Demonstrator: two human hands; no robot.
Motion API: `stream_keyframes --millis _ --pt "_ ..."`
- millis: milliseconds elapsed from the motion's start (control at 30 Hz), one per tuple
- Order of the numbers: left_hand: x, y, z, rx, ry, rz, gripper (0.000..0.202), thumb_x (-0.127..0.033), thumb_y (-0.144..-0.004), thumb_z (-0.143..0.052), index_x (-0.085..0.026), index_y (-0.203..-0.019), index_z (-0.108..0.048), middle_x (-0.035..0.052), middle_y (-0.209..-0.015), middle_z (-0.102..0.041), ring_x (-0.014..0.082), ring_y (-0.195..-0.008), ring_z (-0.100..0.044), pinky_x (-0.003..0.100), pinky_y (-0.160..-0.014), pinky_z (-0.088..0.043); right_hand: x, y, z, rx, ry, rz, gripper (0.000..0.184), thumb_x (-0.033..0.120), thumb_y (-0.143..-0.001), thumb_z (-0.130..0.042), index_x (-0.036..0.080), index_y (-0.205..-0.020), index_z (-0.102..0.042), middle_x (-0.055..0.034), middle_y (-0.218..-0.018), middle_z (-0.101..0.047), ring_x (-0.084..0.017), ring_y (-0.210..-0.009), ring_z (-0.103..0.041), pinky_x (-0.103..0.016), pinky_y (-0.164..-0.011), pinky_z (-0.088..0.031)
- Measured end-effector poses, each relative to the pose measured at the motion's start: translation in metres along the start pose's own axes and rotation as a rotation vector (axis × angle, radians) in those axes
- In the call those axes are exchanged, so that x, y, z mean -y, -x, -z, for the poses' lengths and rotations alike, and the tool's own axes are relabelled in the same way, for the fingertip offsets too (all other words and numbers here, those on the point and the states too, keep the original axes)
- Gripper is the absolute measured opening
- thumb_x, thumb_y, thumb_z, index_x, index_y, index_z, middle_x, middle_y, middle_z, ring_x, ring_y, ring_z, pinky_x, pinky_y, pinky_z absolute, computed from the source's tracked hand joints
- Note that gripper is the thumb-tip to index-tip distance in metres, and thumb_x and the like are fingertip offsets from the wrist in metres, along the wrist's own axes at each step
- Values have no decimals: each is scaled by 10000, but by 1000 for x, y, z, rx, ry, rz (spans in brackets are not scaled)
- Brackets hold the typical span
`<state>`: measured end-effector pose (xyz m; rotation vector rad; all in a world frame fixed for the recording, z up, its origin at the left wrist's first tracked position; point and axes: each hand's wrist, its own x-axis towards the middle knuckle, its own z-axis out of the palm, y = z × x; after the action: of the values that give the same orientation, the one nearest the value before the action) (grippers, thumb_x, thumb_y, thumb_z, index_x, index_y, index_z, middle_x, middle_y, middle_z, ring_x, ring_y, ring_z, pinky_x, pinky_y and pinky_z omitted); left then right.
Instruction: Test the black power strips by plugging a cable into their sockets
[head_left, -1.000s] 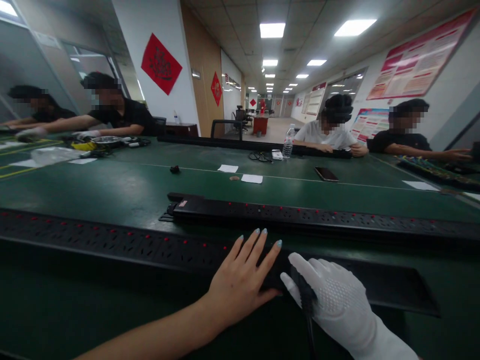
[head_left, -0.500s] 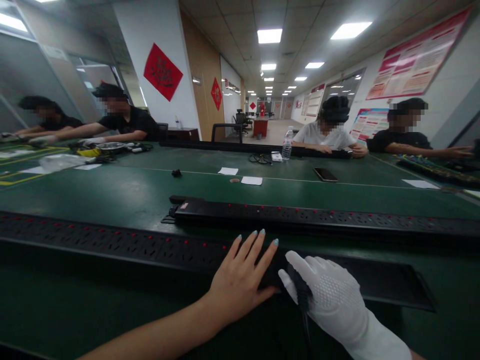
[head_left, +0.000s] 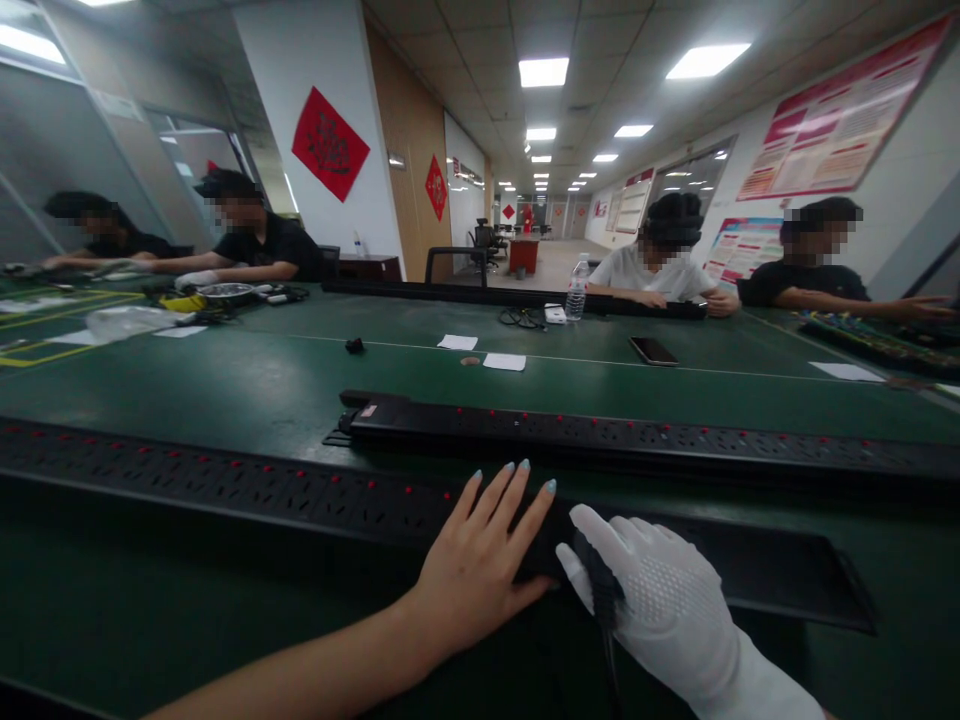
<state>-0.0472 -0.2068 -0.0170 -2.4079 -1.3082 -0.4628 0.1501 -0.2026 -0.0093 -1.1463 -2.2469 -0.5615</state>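
Note:
A long black power strip (head_left: 225, 480) with red switches lies across the green table (head_left: 225, 380) close to me. My bare left hand (head_left: 480, 570) rests flat on its top, fingers spread and holding nothing. My right hand (head_left: 660, 600), in a white glove, lies on the strip just to the right of it. Its thumb and fingers are closed round a thin black cord (head_left: 600, 590) that runs down off the table edge. A second black power strip (head_left: 637, 437) lies parallel, a little farther away.
Across the table sit several people with their arms on it. On the green top lie a phone (head_left: 652, 349), paper slips (head_left: 504, 361), a water bottle (head_left: 576, 287), a small black part (head_left: 354, 345) and, far left, a metal bowl (head_left: 225, 292) among cables.
Both hands stay where they were on the near strip. Only the view has shifted slightly.

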Motion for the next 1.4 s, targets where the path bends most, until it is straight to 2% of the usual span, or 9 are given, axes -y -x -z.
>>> stream_keyframes --millis 333,767,1167,1400 --pt "1 0 1 18 -4 -11 697 -591 -811 -370 -215 -1376 -212 120 -1406 -269 267 -1269 -285 452 -995 -276 0 1 1 10 11 10 276 369 -787 -529 204 -993 -607 6 -645 -576 -111 -561 -503 -248 -575 -300" --pt "0 0 3 46 6 -7 684 -567 -818 -383 -213 -1378 -208 116 -1415 -248 275 -1269 -280 455 -999 -270 0 -1 4 102 -21 -24 296 398 -805 -497 210 -1012 -594 -9 -719 -613 -121 -617 -537 -248 -600 -335" --pt "0 0 4 47 13 1 715 -564 -795 -439 -212 -1375 -214 126 -1391 -295 284 -1227 -337 450 -978 -296 1 -2 4 58 14 -12 290 393 -800 -505 205 -999 -600 -8 -697 -611 -119 -597 -532 -247 -597 -330" --pt "0 -1 4 84 46 17 684 -553 -817 -403 -224 -1380 -193 122 -1400 -275 276 -1236 -321 456 -985 -274 1 -1 3 57 -1 -9 284 386 -795 -513 206 -999 -593 1 -670 -591 -121 -588 -524 -249 -593 -320"
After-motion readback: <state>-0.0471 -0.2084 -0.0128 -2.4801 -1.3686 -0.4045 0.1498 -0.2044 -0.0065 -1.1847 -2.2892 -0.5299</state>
